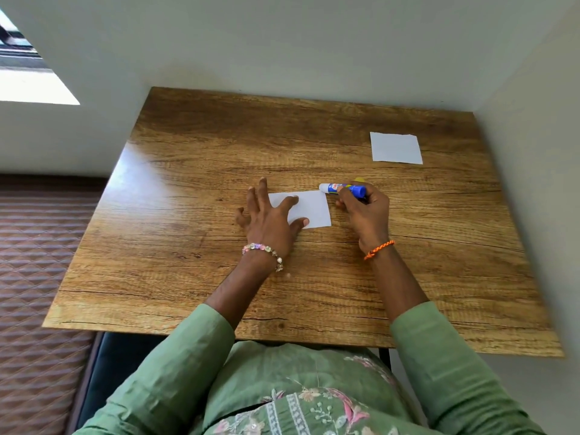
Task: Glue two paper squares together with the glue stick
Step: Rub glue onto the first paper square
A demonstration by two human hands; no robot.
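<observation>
A white paper square (315,208) lies flat near the middle of the wooden table (188,183). My left hand (270,216) rests on its left part with fingers spread, pinning it down. My right hand (365,211) sits just right of that square, closed around a blue and white glue stick (342,188) held sideways. The stick's white end points left, at the square's upper right corner. A second white paper square (395,148) lies flat at the far right of the table, apart from both hands.
The table stands in a corner, with pale walls behind it and to its right. A brown quilted surface (37,262) lies to the left, below table level. A bright window (28,76) shows at the upper left.
</observation>
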